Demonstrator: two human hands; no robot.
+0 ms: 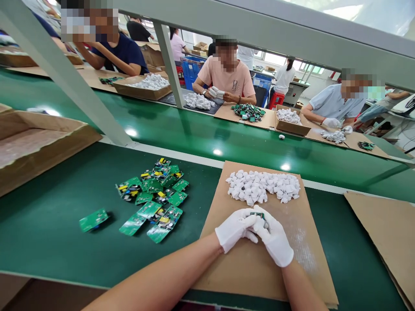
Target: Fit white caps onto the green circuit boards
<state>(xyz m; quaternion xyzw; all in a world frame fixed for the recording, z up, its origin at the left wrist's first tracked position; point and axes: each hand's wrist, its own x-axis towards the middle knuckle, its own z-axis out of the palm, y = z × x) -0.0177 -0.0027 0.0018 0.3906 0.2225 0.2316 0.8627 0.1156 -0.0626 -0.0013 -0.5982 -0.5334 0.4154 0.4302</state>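
White gloves cover both my hands, which meet over a cardboard sheet [227, 268]. Between them is a small green circuit board [257, 214], mostly hidden by the fingers. My left hand [235, 228] closes on it from the left, and my right hand [275, 239] grips it from the right. Just beyond the hands, a pile of small white pieces [249, 188] lies on the cardboard. Off to the left, a heap of green circuit boards [151, 185] with yellow and black components rests on the green mat, and a single board [94, 220] lies apart.
An open cardboard box [48, 160] stands at the left, and another cardboard sheet [385, 229] lies at the right. A slanted metal post [81, 95] rises from the bench. Across the green conveyor belt [194, 134], several people sit with boxes and piles of parts.
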